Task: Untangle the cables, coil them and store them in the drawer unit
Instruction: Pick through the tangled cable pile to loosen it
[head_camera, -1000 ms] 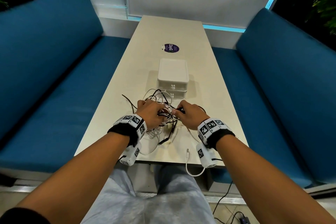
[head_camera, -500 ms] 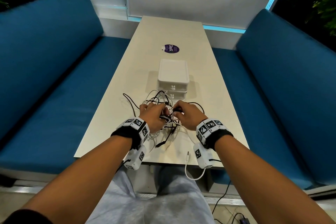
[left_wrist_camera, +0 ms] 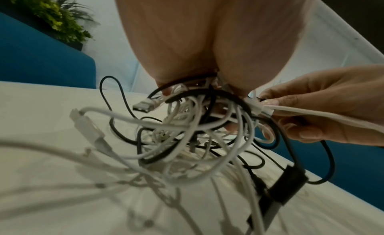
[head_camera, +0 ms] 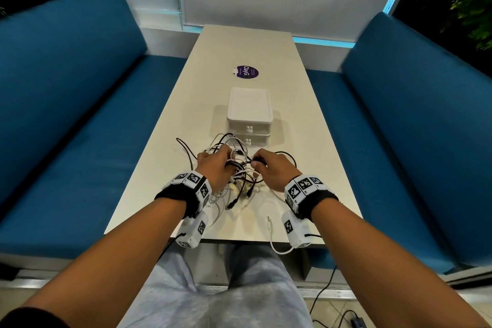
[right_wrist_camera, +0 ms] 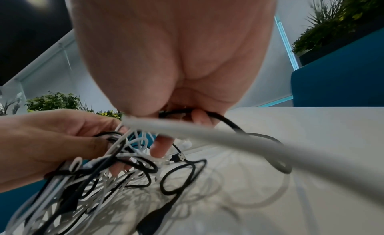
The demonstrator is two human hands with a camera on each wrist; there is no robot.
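On one table (head_camera: 314,141), two hands grip one cable tangle (head_camera: 239,168).

Bare forearms wear black wristbands (head_camera: 175,196) with white marker-tagged camera blocks (head_camera: 192,231); grey trousers (head_camera: 213,298).

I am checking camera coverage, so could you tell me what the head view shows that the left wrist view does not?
Only the head view shows the white drawer unit, both drawers closed, and the purple sticker. Only the left wrist view shows a silver USB plug sticking out of the tangle. Both show the tangled cables held by the left hand and right hand over the table.
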